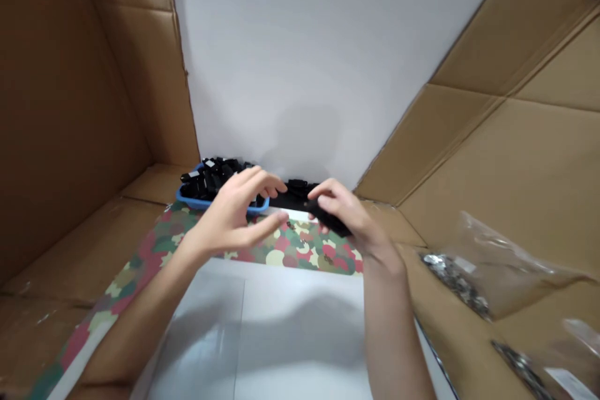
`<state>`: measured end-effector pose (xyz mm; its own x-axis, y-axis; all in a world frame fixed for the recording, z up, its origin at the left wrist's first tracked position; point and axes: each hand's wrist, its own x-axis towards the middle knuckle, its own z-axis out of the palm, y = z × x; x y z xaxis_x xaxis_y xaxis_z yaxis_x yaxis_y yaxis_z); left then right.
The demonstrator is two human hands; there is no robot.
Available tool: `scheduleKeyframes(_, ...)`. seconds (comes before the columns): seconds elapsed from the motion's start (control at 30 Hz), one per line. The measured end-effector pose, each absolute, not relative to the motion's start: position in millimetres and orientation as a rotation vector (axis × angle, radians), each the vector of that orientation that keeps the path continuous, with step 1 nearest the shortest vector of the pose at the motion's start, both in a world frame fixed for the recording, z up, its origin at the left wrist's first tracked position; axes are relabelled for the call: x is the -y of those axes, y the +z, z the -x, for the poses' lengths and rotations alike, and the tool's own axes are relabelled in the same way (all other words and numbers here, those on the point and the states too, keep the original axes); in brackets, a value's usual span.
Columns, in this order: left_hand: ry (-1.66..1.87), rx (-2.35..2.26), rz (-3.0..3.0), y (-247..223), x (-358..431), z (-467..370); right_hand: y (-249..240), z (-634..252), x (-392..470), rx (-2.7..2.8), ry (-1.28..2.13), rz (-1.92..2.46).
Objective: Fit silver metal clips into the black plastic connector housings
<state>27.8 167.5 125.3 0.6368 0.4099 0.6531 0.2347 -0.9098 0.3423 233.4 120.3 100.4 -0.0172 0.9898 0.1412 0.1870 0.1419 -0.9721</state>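
Observation:
My left hand (246, 209) hovers over the camouflage cloth with thumb and fingers spread and nothing between them. Behind it stands a blue basket (193, 202) piled with small black pieces (210, 178), some carrying white labels. My right hand (344, 209) is closed around a dark, flat black piece (330, 220), blurred, its exact kind unclear. More black items (296, 190) lie at the back against the wall, between my two hands and partly hidden by them.
A white board (300, 325) lies on the camouflage cloth (300, 244). Cardboard walls (510, 169) rise at both sides. Clear plastic bags (497, 262) with small metallic parts (459, 281) rest on cardboard at the right. A white wall (328, 62) closes off the back.

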Motion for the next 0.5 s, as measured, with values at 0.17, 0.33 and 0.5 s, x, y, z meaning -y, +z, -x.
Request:
scheduleKeyframes(0.17,0.734,-0.759,-2.789,102.6,-156.2,-17.1,97.2,-244.4,-114.0,1.274,0.905,1.272)
scheduleKeyframes(0.33,0.198,-0.993,-2.716,32.6,-95.1,12.1,96.6,-248.4,-108.3,1.216,0.792,1.305)
scheduleKeyframes(0.5,0.239,-1.092,-2.418,-21.3,-13.9,38.9,98.0,-248.2,-110.4,1.231,0.751,1.28)
